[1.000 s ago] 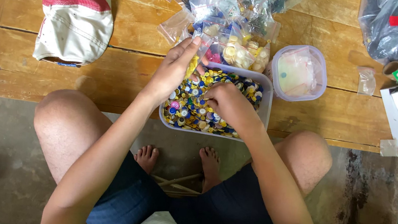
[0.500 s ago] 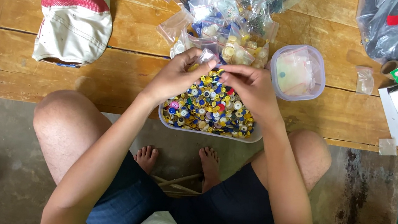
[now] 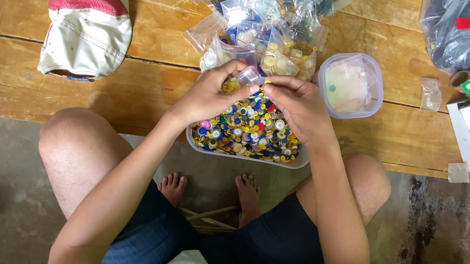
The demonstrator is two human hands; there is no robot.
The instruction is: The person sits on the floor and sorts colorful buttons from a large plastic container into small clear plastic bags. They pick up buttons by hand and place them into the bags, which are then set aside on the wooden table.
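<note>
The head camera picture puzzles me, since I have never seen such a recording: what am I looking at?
The camera sits on a person's head and looks down, so you see their own arms, knees and bare feet. Both hands meet over a clear tub full of coloured buttons, at the edge of a wooden table. The left hand and right hand together pinch a small clear bag. Behind lie more small bags of buttons, a white and red cap and an upturned clear lid.
</note>
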